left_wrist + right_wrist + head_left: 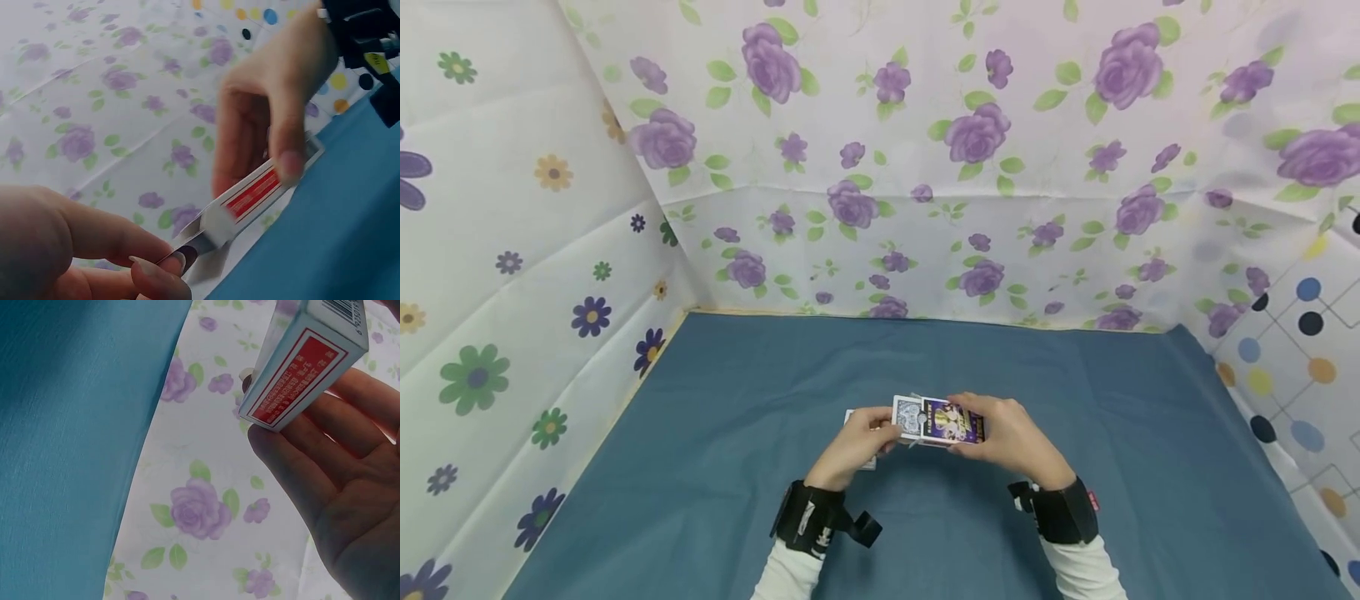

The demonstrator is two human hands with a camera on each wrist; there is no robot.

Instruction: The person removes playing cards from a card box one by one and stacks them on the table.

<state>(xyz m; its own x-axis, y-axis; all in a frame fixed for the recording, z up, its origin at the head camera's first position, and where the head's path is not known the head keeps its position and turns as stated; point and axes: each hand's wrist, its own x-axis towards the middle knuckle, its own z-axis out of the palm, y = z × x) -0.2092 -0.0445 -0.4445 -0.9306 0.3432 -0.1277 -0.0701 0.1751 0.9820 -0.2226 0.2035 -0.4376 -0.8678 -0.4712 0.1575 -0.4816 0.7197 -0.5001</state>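
Note:
In the head view my right hand (1015, 437) grips a playing-card box (955, 422) with a dark purple and yellow printed face. Blue-and-white patterned playing cards (907, 416) stick out of its left end. My left hand (853, 442) pinches these cards at their outer edge between thumb and fingers. The left wrist view shows the box's narrow white side with a red label (253, 195), fingers and thumb around it. Another white card-like piece (870, 463) lies on the table, mostly hidden beneath the left hand.
A blue cloth (760, 383) covers the table. Behind it hangs a white curtain with purple roses (977, 133). Flowered sheeting (482, 250) stands at the left, and dotted sheeting (1300, 392) at the right.

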